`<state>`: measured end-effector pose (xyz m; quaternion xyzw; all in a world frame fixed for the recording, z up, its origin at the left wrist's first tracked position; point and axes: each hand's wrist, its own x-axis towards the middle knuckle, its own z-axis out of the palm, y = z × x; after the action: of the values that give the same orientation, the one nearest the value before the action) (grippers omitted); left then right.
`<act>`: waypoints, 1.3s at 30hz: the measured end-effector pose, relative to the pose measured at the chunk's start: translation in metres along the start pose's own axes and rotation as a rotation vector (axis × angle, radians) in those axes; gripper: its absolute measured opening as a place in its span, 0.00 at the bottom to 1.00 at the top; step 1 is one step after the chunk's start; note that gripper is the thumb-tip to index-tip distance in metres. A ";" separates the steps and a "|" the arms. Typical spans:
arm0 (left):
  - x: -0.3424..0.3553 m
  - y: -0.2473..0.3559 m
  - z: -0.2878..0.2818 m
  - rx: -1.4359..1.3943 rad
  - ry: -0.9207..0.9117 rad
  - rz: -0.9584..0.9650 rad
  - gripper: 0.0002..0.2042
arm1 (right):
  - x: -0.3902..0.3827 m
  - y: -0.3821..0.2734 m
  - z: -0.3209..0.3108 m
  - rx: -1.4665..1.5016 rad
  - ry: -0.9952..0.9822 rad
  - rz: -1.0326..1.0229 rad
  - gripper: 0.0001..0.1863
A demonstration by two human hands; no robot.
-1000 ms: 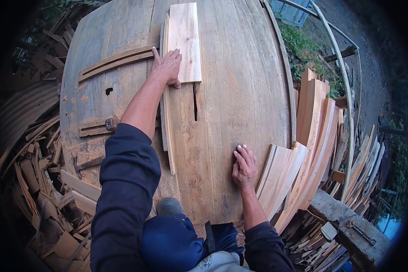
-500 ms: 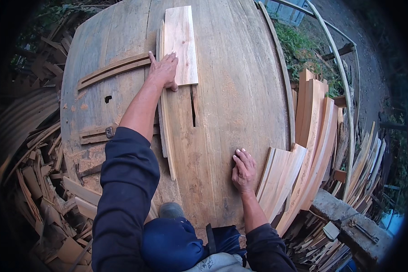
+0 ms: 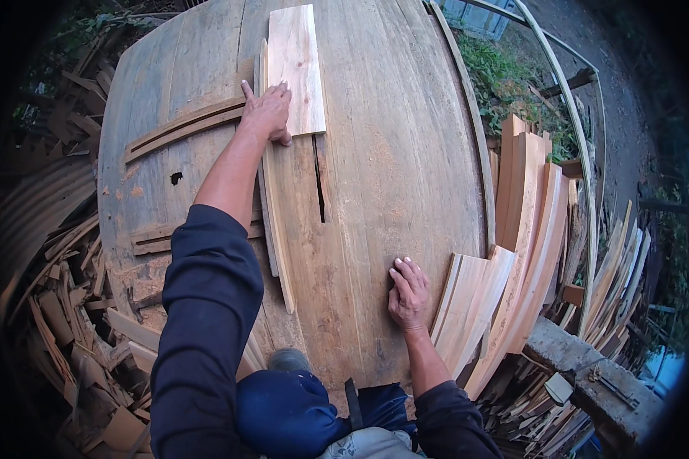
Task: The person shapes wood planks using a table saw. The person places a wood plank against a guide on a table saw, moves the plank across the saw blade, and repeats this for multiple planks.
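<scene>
A pale, smooth board [image 3: 297,73] lies lengthwise on the large wooden work table [image 3: 375,199], toward its far end. My left hand [image 3: 266,115] rests across the board's left edge, fingers stretched and spread, thumb by its near left corner. Long thin wooden strips [image 3: 274,206] run along that side, partly under my hand. My right hand [image 3: 409,297] leans on the tabletop closer to me, fingers slightly bent and apart, holding nothing. Left of the strips lie a slotted wooden piece [image 3: 184,131] and, nearer, a second slotted piece [image 3: 157,242], partly covered by my left sleeve.
A narrow dark slot [image 3: 318,183] and a small hole [image 3: 176,178] break the tabletop. Planed boards [image 3: 467,306] lean at the right edge beside taller planks [image 3: 524,206]. Wood scraps [image 3: 61,314] are heaped on the left. A concrete block [image 3: 589,375] stands lower right.
The pale board has slid a little farther away along the strips, with my left hand moving along with it. My right hand has stayed on the table. The whole view has shifted slightly.
</scene>
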<state>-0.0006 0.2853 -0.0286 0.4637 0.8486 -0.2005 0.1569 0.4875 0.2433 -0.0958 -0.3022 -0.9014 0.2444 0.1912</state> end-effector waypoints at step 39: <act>0.187 -0.072 -0.154 -1.532 -0.025 0.089 0.38 | 0.007 -0.005 -0.004 -0.068 -0.096 0.067 0.25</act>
<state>-0.1718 0.4604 0.0349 0.2570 0.7293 0.4448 0.4520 0.4823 0.2455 -0.0887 -0.3264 -0.9066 0.2342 0.1292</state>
